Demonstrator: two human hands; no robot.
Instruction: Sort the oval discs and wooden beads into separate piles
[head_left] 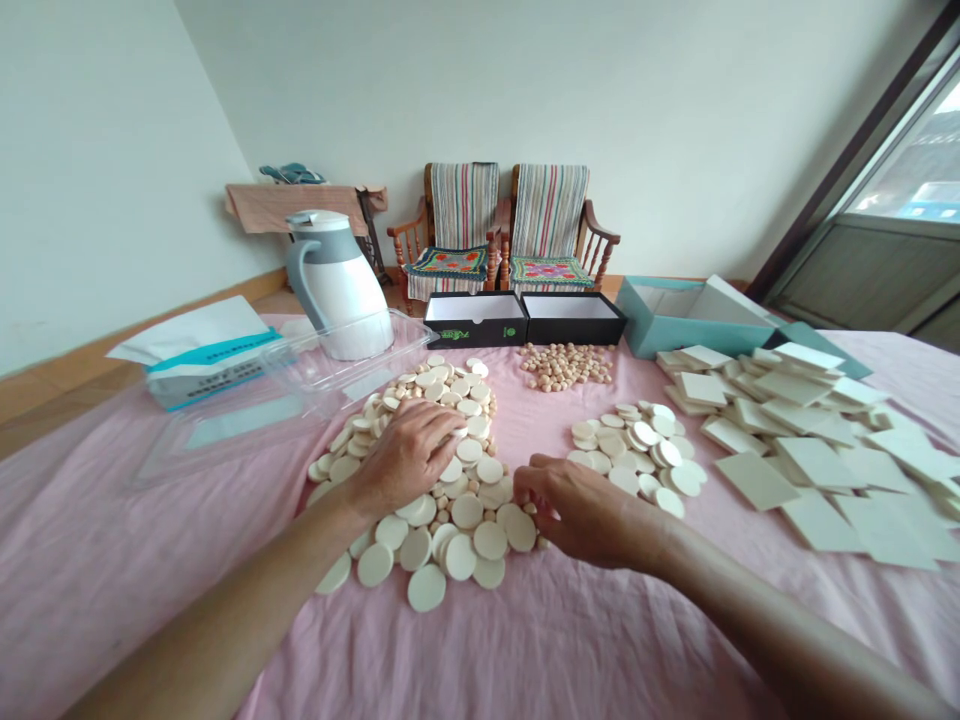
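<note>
A mixed pile of pale round wooden discs (467, 511) and small wooden beads lies in front of me on the pink tablecloth. My left hand (409, 450) rests over the pile's middle, fingers bent together; a pale edge shows at the fingertips, but what they hold is unclear. At the pile's right edge, my right hand (574, 508) is closed in a pinch, with a wooden bead (529, 508) at its fingertips. To its upper right is a smaller heap of discs (637, 445). A separate heap of wooden beads (568, 367) sits farther back.
Square pale tiles (817, 465) are heaped at right beside a teal box (694, 325). Two black boxes (476, 328) stand at the back. At left are a thermos jug (345, 290), a clear plastic container (300, 390) and a tissue pack (214, 360). Two chairs (463, 215) stand beyond the table.
</note>
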